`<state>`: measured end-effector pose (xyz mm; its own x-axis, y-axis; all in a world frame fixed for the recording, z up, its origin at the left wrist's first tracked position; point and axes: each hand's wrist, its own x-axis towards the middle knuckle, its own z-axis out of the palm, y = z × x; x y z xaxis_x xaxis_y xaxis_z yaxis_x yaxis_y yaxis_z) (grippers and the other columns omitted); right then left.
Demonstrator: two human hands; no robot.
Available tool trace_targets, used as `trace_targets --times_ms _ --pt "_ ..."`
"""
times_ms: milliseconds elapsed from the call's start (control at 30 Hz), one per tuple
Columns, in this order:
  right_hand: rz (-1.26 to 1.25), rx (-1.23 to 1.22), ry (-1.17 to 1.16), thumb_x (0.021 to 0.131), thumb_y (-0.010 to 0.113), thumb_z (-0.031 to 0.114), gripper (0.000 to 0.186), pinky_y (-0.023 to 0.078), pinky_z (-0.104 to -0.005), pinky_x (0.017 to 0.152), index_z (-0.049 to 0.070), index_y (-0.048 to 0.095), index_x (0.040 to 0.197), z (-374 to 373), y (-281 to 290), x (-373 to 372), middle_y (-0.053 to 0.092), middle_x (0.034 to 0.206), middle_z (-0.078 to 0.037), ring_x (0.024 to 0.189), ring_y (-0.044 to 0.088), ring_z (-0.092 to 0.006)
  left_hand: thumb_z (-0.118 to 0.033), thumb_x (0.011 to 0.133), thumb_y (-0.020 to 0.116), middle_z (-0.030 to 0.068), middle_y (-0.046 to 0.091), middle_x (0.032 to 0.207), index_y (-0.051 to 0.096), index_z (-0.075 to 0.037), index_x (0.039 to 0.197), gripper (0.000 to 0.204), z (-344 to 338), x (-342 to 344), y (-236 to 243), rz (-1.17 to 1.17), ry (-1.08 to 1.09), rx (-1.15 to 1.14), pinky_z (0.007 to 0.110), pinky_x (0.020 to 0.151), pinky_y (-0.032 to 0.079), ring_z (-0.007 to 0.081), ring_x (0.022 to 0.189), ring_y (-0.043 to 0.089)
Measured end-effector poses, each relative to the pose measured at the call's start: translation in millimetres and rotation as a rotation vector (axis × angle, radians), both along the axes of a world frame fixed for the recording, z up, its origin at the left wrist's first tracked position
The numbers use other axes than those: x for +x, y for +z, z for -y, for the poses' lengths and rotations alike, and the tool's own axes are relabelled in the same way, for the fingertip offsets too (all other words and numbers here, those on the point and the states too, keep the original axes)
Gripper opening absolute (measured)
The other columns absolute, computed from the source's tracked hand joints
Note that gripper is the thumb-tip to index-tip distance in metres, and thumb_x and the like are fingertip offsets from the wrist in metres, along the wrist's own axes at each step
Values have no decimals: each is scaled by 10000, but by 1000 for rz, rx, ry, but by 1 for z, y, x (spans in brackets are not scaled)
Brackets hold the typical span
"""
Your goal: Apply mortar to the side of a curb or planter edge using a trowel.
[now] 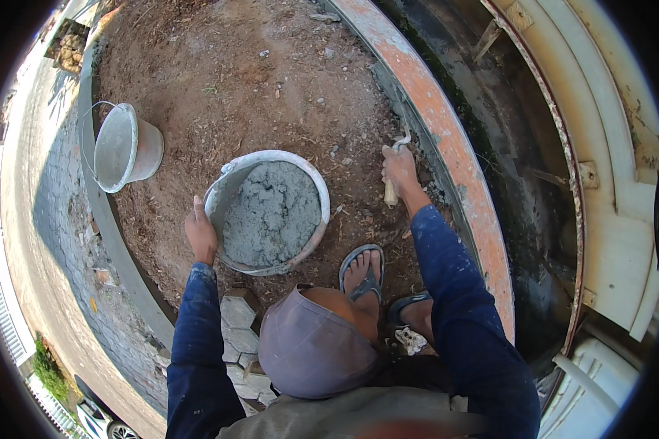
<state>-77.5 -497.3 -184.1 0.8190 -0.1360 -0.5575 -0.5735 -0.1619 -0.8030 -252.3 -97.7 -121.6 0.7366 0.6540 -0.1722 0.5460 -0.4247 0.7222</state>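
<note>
A round bucket (227,183) full of wet grey cement stands on the brown soil in front of me. My left hand (200,233) rests on its left rim, fingers wrapped on the edge. My right hand (400,170) is closed around the wooden handle of a trowel (395,164), whose metal part points up toward the orange curved curb (447,146). Both my forearms wear blue sleeves. My feet in grey flip-flops (362,271) stand just below the bucket.
An empty grey bucket (124,146) with a wire handle lies tilted at the left on the soil edge. A grey concrete border (117,241) curves along the left, with paving beyond. Hexagonal pavers (238,322) lie near my knee. White panels stand at the right.
</note>
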Motion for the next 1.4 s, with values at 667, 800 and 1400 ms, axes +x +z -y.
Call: trace_targets --times_ms 667,800,1400 --pt "-82 -130 78 929 596 257 259 450 -340 439 29 475 958 -1 -9 9 531 689 -51 510 532 -164 -464 1031 350 226 677 812 665 96 961 647 -3 0 -13 64 -28 67 409 746 462 297 752 633" --pt "-105 0 -13 923 604 247 260 454 -340 444 24 481 976 1 -10 19 523 685 -44 505 525 -164 -465 1030 355 212 676 803 664 98 959 646 -1 -4 -9 62 -9 44 406 742 462 273 745 625" --pt "301 -684 261 945 541 264 317 454 -575 710 -28 468 1044 -3 9 -42 636 864 -308 823 596 -516 -445 1029 368 192 694 827 674 83 1004 610 2 2 1 49 -22 20 388 752 468 247 766 640"
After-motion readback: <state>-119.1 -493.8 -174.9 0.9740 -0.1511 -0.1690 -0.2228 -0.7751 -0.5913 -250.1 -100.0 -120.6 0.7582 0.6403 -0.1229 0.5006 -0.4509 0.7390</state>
